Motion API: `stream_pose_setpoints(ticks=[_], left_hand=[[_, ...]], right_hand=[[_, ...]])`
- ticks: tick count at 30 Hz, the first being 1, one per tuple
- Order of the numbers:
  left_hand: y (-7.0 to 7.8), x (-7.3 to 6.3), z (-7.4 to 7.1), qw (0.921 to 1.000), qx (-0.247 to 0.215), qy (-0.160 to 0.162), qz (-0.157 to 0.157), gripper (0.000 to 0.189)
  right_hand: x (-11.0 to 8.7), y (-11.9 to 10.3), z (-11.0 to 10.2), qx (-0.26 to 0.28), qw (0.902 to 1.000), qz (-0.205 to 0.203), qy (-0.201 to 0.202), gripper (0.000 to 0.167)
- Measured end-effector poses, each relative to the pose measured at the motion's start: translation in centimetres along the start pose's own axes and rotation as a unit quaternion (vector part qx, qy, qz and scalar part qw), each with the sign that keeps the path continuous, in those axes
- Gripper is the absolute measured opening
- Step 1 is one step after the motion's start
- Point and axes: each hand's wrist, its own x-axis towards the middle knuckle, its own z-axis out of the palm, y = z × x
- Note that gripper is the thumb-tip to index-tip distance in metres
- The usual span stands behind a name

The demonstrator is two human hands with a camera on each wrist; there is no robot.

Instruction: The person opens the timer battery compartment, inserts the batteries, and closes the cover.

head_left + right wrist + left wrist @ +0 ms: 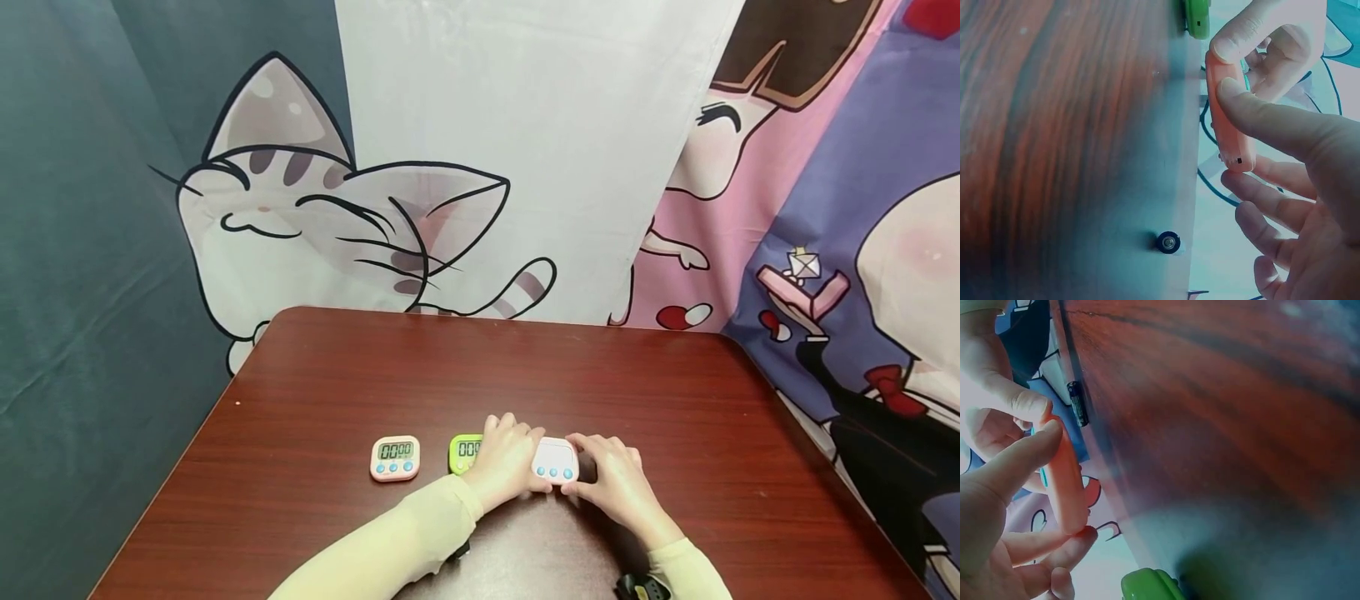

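A pink-and-white digital timer [555, 458] with a blank screen and blue buttons is between the two hands. My left hand [508, 457] holds its left end, thumb at the near edge and fingers at the far edge. At the right end, my right hand [618, 482] grips it the same way. Both wrist views show the timer's pink casing [1229, 112] edge-on, with a thumb from each hand on it. A green timer [465, 448] lies left of it, partly hidden behind the left hand. A battery [1168, 242] is on the table near the right hand.
Another pink timer [395, 458], its screen showing digits, lies farther left on the brown wooden table [495, 367]. Cartoon-printed cloth [450, 242] hangs behind the table's far edge and along its sides.
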Motion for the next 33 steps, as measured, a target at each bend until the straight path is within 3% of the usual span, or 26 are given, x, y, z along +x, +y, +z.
stream_pose_setpoints(ticks=[4,11,15,23,28,33], left_hand=[[-0.2,0.0,-0.1,0.9999,-0.007,0.011,0.004,0.068],[-0.5,-0.5,-0.2,0.9962,-0.001,0.085,0.023,0.069],[-0.6,-0.7,-0.4,0.9944,0.000,0.102,0.027,0.068],[-0.8,-1.1,-0.8,0.9896,-0.008,0.139,0.036,0.069],[-0.7,-1.5,-1.2,0.9833,-0.004,0.174,0.052,0.068],[-0.4,-1.9,-1.5,0.9776,-0.001,0.200,0.067,0.070]], right_hand=[[-0.1,-0.1,0.0,0.003,0.9999,-0.003,0.011,0.067],[0.0,-0.5,-0.3,0.016,0.9993,-0.001,0.033,0.070],[0.0,-0.8,-0.6,0.015,0.9992,-0.001,0.037,0.070],[0.4,-1.0,-1.1,0.071,0.9959,0.014,0.055,0.055],[0.7,-1.4,-1.6,0.128,0.9883,0.072,0.042,0.045],[0.7,-1.8,-2.0,0.187,0.9717,0.145,-0.002,0.031]])
